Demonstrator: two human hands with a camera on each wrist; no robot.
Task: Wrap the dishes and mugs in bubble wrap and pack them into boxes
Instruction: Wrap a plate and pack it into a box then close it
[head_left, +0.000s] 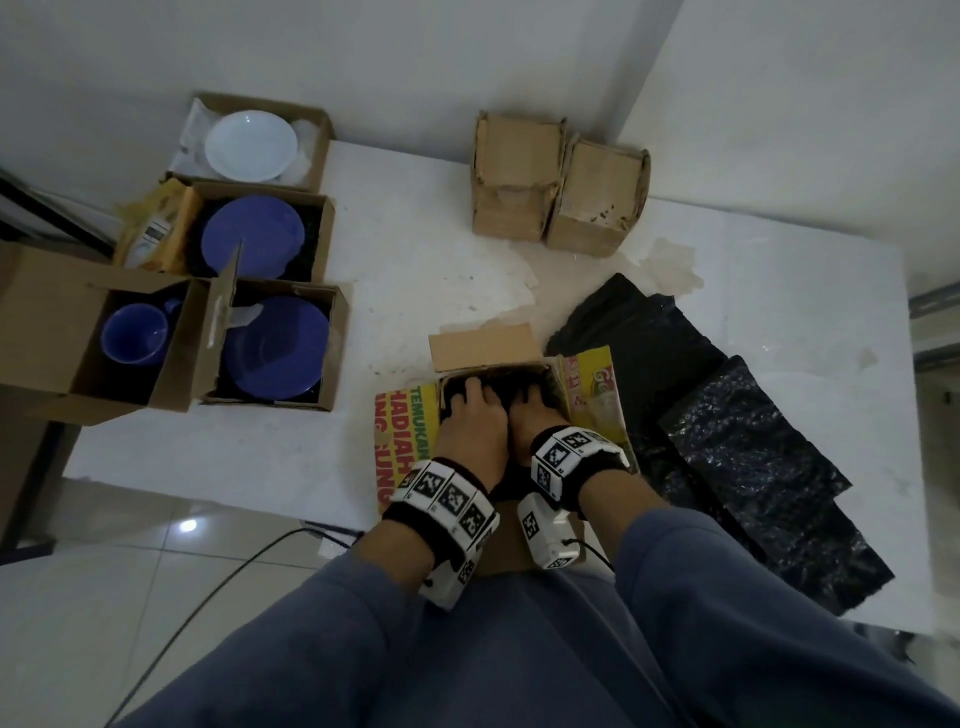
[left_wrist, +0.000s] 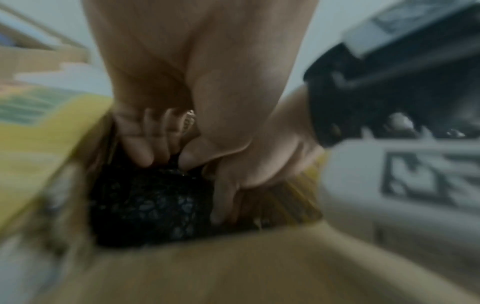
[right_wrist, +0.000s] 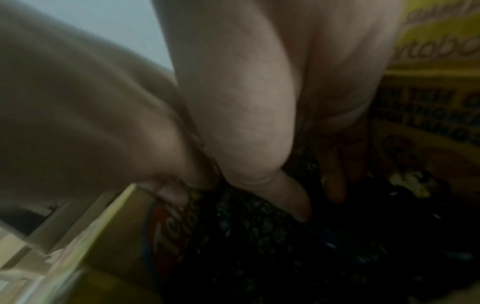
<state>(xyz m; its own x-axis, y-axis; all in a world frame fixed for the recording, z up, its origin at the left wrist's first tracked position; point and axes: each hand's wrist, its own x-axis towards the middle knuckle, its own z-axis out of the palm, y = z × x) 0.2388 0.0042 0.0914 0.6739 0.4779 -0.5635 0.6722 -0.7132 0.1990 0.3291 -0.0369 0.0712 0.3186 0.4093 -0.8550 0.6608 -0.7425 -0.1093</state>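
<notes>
- While both of my hands are down inside the yellow printed box at the near edge of the table, I'm pressing a bundle wrapped in black bubble wrap into it.
- My left hand has its fingers bent onto the top of the bundle; my right hand sits just beside it, thumb and fingers curled down onto the same black wrap. Both wrist views are blurred, so I can't tell how firm either hold is.
- I can't tell what is inside the wrap; it's fully covered.
- Done, as far as I can judge: this one item is wrapped and sits in its box, whose brown flap stands open.
- Two small brown boxes stand at the far side of the table; I can't see into them.
- Left to do: on my left, four open cartons hold bare ware, namely a white plate, a blue plate, a second blue plate and a blue mug. None of these shows wrap around it.
- Spare black bubble wrap sheets lie flat on the table to my right, near the yellow box, ready for the next pieces.
- My judgement: the task is in its early part, with most of the ware unwrapped.
</notes>
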